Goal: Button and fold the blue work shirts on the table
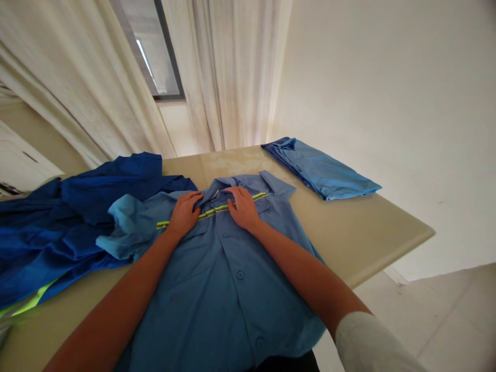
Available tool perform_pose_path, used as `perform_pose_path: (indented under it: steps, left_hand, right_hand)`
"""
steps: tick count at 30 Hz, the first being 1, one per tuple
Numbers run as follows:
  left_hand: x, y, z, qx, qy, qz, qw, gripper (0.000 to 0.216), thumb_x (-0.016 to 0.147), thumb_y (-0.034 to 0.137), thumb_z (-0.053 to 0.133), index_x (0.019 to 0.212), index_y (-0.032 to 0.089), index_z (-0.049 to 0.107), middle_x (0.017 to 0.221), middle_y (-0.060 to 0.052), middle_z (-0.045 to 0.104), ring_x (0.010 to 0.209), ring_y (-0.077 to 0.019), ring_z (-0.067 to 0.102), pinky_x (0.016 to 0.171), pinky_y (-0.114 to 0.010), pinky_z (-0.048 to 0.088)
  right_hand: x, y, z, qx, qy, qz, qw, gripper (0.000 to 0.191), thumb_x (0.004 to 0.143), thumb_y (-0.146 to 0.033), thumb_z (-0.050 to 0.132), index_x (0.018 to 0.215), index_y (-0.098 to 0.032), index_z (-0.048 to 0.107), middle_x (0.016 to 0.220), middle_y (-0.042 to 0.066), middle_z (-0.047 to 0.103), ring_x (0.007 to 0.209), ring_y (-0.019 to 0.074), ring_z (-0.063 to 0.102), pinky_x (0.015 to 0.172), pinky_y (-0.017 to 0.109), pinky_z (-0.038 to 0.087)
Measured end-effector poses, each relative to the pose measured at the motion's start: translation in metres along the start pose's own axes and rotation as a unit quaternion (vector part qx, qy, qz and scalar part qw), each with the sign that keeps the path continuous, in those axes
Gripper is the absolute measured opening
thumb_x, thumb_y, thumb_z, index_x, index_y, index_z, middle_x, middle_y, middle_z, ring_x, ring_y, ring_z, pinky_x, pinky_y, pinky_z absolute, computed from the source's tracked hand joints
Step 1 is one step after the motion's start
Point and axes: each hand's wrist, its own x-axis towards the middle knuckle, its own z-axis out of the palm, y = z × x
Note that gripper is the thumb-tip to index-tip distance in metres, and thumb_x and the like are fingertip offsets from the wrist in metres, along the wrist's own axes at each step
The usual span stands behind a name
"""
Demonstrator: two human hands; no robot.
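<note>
A light blue short-sleeved button shirt (pixel 217 279) lies front up on the table, its collar at the far end and its hem toward me. A yellow-green and dark stripe crosses the chest above the pockets. My left hand (pixel 186 211) rests on the shirt beside the left of the collar, thumb apart from the fingers. On the collar's other side, my right hand (pixel 244 207) lies over the cloth with its thumb apart too. Both sets of fingertips touch the collar area. The left sleeve (pixel 126 225) is crumpled and spread outward.
Darker blue garments (pixel 77 217) lie heaped at the left, one with a reflective yellow strip. Folded blue clothes (pixel 325 168) sit at the table's far right. The cream table (pixel 372 243) ends in a corner at right. Curtains (pixel 232 72) and a wall stand behind.
</note>
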Motion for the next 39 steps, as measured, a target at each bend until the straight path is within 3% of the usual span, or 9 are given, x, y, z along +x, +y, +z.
perform_pose_path:
  steps: [6, 11, 16, 21, 24, 29, 34, 37, 39]
  left_hand:
    - [0.004, 0.015, -0.004, 0.004, 0.008, -0.052, 0.999, 0.046, 0.1, 0.024, 0.04, 0.134, 0.023, 0.069, 0.138, -0.012, 0.071, 0.13, -0.0304, 0.062, 0.115, -0.052, 0.037]
    - [0.005, 0.014, -0.005, -0.044, 0.02, -0.096, 0.994, 0.042, 0.096, 0.027, 0.049, 0.134, 0.025, 0.066, 0.141, -0.011, 0.068, 0.134, -0.0305, 0.058, 0.114, -0.05, 0.036]
    - [0.006, 0.012, -0.002, -0.032, 0.065, -0.156, 0.985, 0.067, 0.081, 0.026, 0.064, 0.147, 0.02, 0.054, 0.148, -0.015, 0.059, 0.137, -0.0378, 0.05, 0.114, -0.053, 0.036]
    - [0.009, 0.011, 0.0, -0.05, 0.073, -0.198, 0.976, 0.032, 0.096, 0.025, 0.052, 0.123, 0.021, 0.068, 0.132, -0.013, 0.067, 0.126, -0.0342, 0.055, 0.109, -0.051, 0.039]
    - [0.011, 0.011, 0.0, -0.056, 0.068, -0.209, 0.974, 0.029, 0.101, 0.035, 0.051, 0.118, 0.023, 0.071, 0.128, -0.013, 0.068, 0.122, -0.0338, 0.056, 0.107, -0.051, 0.04]
    - [0.012, 0.012, -0.001, -0.064, 0.062, -0.213, 0.973, 0.028, 0.103, 0.037, 0.05, 0.117, 0.025, 0.072, 0.128, -0.011, 0.069, 0.122, -0.0329, 0.057, 0.105, -0.051, 0.039]
    - [0.01, 0.013, -0.001, -0.067, 0.064, -0.195, 0.976, 0.03, 0.103, 0.037, 0.049, 0.125, 0.027, 0.069, 0.13, -0.011, 0.068, 0.123, -0.0322, 0.057, 0.105, -0.051, 0.037]
    - [0.008, 0.014, 0.0, -0.055, 0.066, -0.172, 0.981, 0.044, 0.096, 0.034, 0.061, 0.14, 0.03, 0.061, 0.139, -0.012, 0.064, 0.129, -0.0334, 0.054, 0.11, -0.052, 0.033]
    - [0.007, 0.015, 0.0, -0.045, 0.075, -0.171, 0.981, 0.055, 0.094, 0.03, 0.063, 0.148, 0.029, 0.054, 0.144, -0.013, 0.062, 0.133, -0.0337, 0.051, 0.114, -0.054, 0.029]
  right_hand:
    - [0.027, 0.022, -0.013, -0.032, -0.026, -0.049, 0.998, 0.065, 0.09, 0.0, 0.042, 0.152, -0.018, 0.051, 0.154, 0.012, 0.053, 0.141, 0.022, 0.049, 0.122, 0.041, 0.037]
    - [0.087, 0.048, -0.019, -0.068, -0.185, 0.003, 0.98, 0.066, 0.087, -0.005, 0.059, 0.153, -0.01, 0.051, 0.149, 0.018, 0.059, 0.134, 0.0231, 0.058, 0.117, 0.038, 0.044]
    - [0.134, 0.054, -0.016, -0.075, -0.34, 0.057, 0.935, 0.059, 0.087, -0.009, 0.063, 0.146, -0.01, 0.061, 0.12, 0.012, 0.078, 0.103, 0.0219, 0.074, 0.094, 0.028, 0.055]
    - [0.163, 0.048, -0.009, -0.15, -0.375, -0.038, 0.914, 0.058, 0.082, -0.004, 0.062, 0.139, -0.013, 0.068, 0.129, 0.013, 0.075, 0.108, 0.0226, 0.073, 0.097, 0.03, 0.054]
    - [0.177, 0.044, -0.001, -0.18, -0.387, -0.079, 0.901, 0.069, 0.078, -0.003, 0.064, 0.146, -0.014, 0.062, 0.136, 0.014, 0.071, 0.11, 0.0219, 0.072, 0.099, 0.032, 0.054]
    - [0.187, 0.035, 0.013, -0.209, -0.468, -0.126, 0.849, 0.093, 0.061, 0.002, 0.072, 0.15, -0.02, 0.058, 0.145, 0.013, 0.065, 0.114, 0.025, 0.07, 0.092, 0.031, 0.056]
    - [0.189, 0.024, 0.018, -0.228, -0.491, -0.128, 0.831, 0.057, 0.065, -0.004, 0.073, 0.12, -0.019, 0.075, 0.119, 0.006, 0.076, 0.096, 0.0211, 0.071, 0.074, 0.024, 0.051]
    - [0.193, 0.02, 0.003, -0.249, -0.431, -0.128, 0.858, 0.029, 0.069, -0.013, 0.075, 0.098, -0.016, 0.075, 0.098, 0.004, 0.077, 0.089, 0.0202, 0.068, 0.07, 0.023, 0.045]
    - [0.192, 0.019, -0.014, -0.257, -0.366, -0.129, 0.885, 0.02, 0.076, -0.016, 0.07, 0.096, -0.014, 0.072, 0.096, 0.006, 0.075, 0.09, 0.0204, 0.065, 0.073, 0.025, 0.044]
